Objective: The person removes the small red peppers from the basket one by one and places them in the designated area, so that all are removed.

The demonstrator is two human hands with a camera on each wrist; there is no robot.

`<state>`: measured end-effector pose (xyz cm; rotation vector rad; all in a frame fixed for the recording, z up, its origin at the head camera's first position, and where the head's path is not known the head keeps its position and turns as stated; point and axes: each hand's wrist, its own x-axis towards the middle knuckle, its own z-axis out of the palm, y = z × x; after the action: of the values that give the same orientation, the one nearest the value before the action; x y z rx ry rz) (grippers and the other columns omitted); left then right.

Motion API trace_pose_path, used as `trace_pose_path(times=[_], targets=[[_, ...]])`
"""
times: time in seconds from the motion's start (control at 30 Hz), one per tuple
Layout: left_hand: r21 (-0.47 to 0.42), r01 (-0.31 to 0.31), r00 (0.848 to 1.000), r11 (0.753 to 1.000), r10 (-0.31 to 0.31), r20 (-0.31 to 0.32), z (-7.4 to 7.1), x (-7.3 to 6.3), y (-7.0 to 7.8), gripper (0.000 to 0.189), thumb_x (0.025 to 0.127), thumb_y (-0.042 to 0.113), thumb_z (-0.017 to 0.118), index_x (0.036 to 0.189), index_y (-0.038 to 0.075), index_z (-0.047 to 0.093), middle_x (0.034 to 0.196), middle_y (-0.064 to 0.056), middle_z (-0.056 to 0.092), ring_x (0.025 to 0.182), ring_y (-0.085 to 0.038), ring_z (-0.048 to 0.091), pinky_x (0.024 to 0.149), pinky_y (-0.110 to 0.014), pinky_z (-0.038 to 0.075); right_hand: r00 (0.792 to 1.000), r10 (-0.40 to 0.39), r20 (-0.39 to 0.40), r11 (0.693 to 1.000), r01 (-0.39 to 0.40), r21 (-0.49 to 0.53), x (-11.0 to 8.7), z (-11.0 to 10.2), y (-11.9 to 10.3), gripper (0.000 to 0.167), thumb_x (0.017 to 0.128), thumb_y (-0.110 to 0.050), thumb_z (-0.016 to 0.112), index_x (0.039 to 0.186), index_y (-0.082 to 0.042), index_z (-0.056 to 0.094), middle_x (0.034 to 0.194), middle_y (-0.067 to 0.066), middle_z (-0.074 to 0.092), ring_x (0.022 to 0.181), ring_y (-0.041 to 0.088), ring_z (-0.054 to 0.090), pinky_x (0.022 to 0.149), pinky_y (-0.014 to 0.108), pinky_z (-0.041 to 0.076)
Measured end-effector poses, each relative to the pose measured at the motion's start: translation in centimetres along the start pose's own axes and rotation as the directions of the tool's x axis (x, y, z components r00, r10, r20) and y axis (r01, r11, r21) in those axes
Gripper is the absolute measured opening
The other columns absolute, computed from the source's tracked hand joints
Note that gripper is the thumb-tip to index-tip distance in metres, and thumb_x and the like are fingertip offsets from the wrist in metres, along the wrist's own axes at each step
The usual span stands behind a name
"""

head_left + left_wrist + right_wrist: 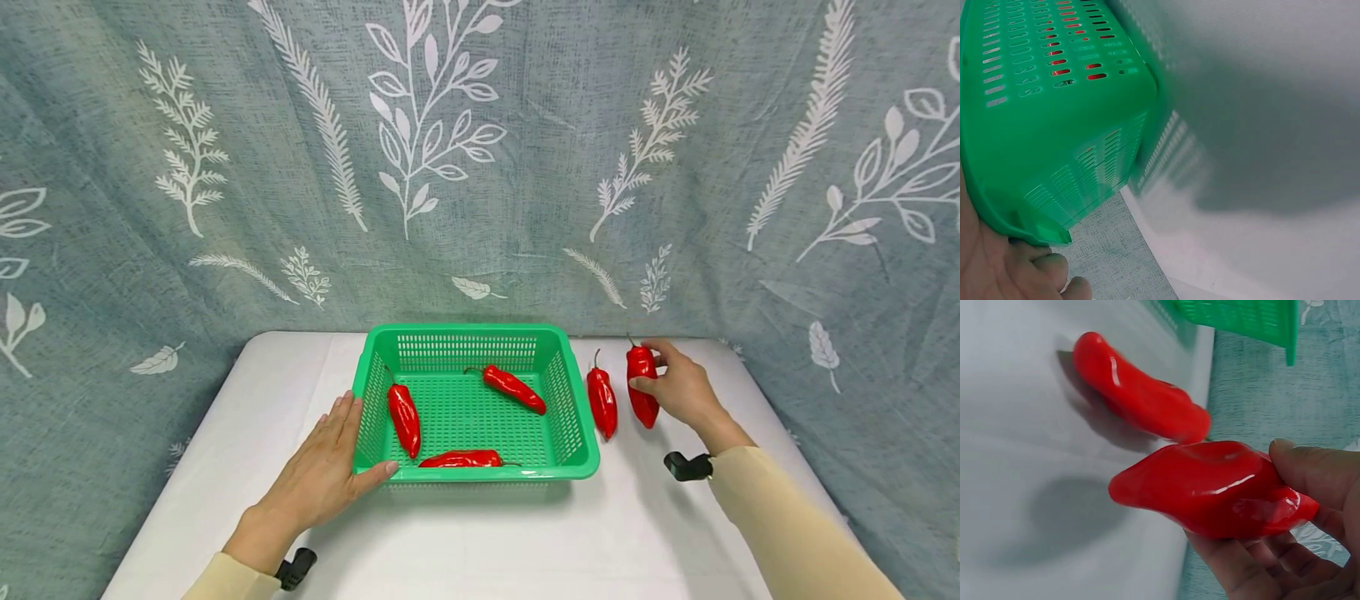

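Note:
My right hand [686, 387] pinches a red pepper [645, 410] between thumb and fingers, to the right of the green basket [480, 474]. In the right wrist view the held pepper [1191, 481] is off the table, its shadow apart from it. Beside it, a second red pepper [602, 406] lies on the table against the basket's right side. Three red peppers lie inside the basket: one at the left [405, 421], one at the back right [513, 388], one along the front [461, 459]. My left hand [322, 467] rests on the basket's front left corner, fingers straight.
A white-covered table [495, 542] carries everything. Behind and beside it hangs a grey-green cloth [540, 275] with white leaf prints. Black wrist cameras sit on the left wrist [296, 569] and right wrist [687, 467].

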<state>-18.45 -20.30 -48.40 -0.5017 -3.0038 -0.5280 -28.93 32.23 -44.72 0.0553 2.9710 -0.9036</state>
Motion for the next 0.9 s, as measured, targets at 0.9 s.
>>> trace_pose_path(times=[0.9], targets=[[-0.015, 0.004, 1.000, 1.000, -0.004, -0.002, 0.2, 0.0, -0.1, 0.113, 0.097, 0.076, 0.055, 0.164, -0.008, 0.020, 0.174, -0.025, 0.017, 0.162, -0.042, 0.017, 0.130, -0.057, 0.023, 0.996, 0.072, 0.061, 0.997, -0.071, -0.017, 1.1, 2.8, 2.1, 0.076, 0.098, -0.022, 0.074, 0.160, -0.001, 0.036, 0.141, 0.038, 0.050, 0.114, 0.046, 0.063, 0.082, 0.045, 0.065]])
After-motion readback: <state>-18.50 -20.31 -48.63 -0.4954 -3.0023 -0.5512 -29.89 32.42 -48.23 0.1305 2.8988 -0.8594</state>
